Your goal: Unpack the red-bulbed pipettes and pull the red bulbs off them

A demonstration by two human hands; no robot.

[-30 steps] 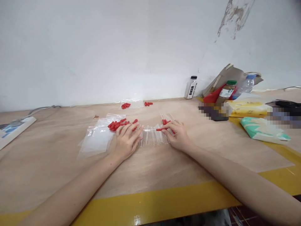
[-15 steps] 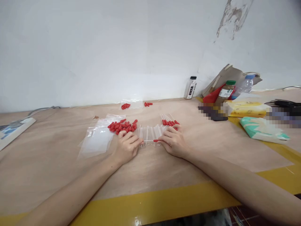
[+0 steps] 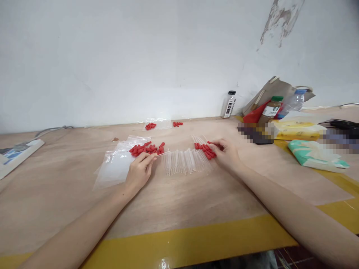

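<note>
My left hand [image 3: 140,168] pinches a thin glass tube [image 3: 162,154] whose free end points right, over the near side of a pile of red rubber bulbs [image 3: 143,148]. A row of clear glass tubes [image 3: 179,162] lies side by side between my hands. At the right end of that row, my right hand [image 3: 226,153] has its thumb and fingertips closed on the red bulb of a glass dropper [image 3: 209,142]. Beside it lies a group of assembled droppers [image 3: 203,148], their thin tubes pointing toward the wall. Fingers partly hide the held dropper.
Clear plastic bags [image 3: 112,168] lie on the left, with smaller red heaps [image 3: 150,126] near the wall. Along the back right stand a black-capped bottle [image 3: 230,105], a green-capped bottle [image 3: 271,110] and a bag. Tissue packs [image 3: 316,153] and a power strip [image 3: 21,158] flank the workspace.
My hands have drawn apart from over the tube row. The right one moved back and right to the droppers with a red bulb; the left one moved left and holds a thin tube.
</note>
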